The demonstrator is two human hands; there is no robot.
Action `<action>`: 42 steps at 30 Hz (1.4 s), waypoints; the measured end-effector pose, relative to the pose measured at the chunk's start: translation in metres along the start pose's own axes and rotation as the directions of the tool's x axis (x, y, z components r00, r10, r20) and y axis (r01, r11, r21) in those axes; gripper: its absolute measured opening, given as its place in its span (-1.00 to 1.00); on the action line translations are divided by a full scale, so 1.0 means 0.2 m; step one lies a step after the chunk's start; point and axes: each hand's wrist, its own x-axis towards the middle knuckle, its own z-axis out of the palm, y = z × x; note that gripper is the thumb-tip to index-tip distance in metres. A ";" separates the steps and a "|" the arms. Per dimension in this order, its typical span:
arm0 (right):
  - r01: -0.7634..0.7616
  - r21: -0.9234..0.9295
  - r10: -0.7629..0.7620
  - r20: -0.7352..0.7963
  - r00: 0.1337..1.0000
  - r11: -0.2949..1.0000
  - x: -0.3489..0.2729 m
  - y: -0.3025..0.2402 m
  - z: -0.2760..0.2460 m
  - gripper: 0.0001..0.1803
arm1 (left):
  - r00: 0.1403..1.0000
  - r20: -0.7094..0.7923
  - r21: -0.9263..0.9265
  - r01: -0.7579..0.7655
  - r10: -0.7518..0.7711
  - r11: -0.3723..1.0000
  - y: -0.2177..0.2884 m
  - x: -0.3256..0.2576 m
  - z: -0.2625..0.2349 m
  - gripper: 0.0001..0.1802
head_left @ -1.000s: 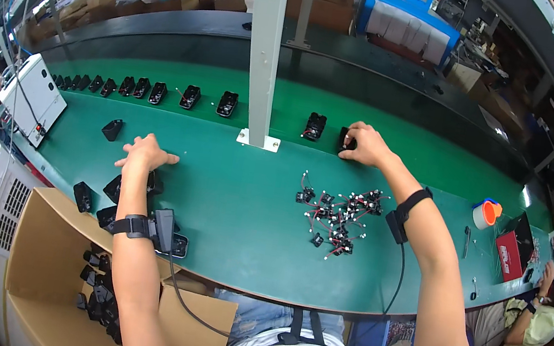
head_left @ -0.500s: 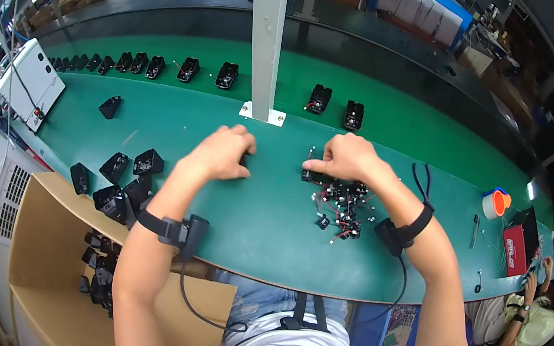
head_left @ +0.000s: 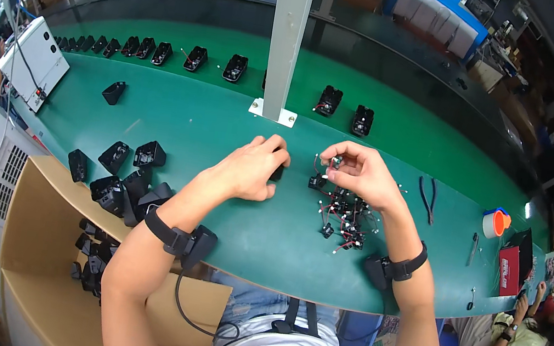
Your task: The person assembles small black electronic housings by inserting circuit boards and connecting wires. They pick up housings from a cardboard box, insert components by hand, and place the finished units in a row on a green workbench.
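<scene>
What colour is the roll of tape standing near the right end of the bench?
Orange; the roll of tape shows best in the head view, on the green bench.

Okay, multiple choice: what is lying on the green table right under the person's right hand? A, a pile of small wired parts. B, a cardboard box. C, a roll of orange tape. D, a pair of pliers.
A: the right hand hovers just above a pile of small wired parts on the green table.

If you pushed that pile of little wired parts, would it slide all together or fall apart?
The pile of small wired parts would probably drag along in clumps, since the thin red and white wires look tangled. Each piece seems light: the right hand lifts one with its fingertips. Loose ones might scatter.
</scene>
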 end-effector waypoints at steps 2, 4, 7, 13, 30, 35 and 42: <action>0.004 0.071 -0.004 0.001 1.000 0.997 -0.01 -0.10 0.07 -0.80 | 0.998 0.010 -0.005 0.066 -0.065 0.998 0.01 0.00 -0.03 -0.55; 0.054 0.081 -0.052 -0.025 0.998 0.995 -0.01 -0.09 0.06 -0.79 | 0.995 -0.005 -0.032 0.098 -0.098 0.995 0.04 0.01 -0.05 -0.55; 0.104 0.226 -0.096 -0.048 0.994 0.969 -0.04 -0.14 0.08 -0.79 | 0.991 -0.115 -0.168 0.044 -0.064 0.985 0.07 0.03 -0.08 -0.50; 0.282 0.249 -0.268 -0.088 0.959 0.927 -0.10 -0.16 0.06 -0.89 | 0.975 -0.219 -0.649 -0.117 -0.037 0.752 0.22 0.00 -0.19 -0.37; 0.538 -0.227 -0.561 -0.047 0.827 0.812 -0.21 -0.31 0.12 -0.89 | 0.991 0.119 -0.991 0.114 0.057 0.075 0.26 -0.04 -0.21 -0.28; 0.617 -0.428 -0.691 -0.025 0.722 0.660 -0.23 -0.34 0.12 -0.84 | 0.983 0.060 -0.998 0.055 0.174 0.035 0.20 -0.04 -0.18 -0.36; 0.679 -0.566 -0.802 0.053 0.595 0.466 -0.23 -0.36 0.14 -0.74 | 0.984 0.103 -0.994 0.096 0.147 0.059 0.19 -0.04 -0.19 -0.32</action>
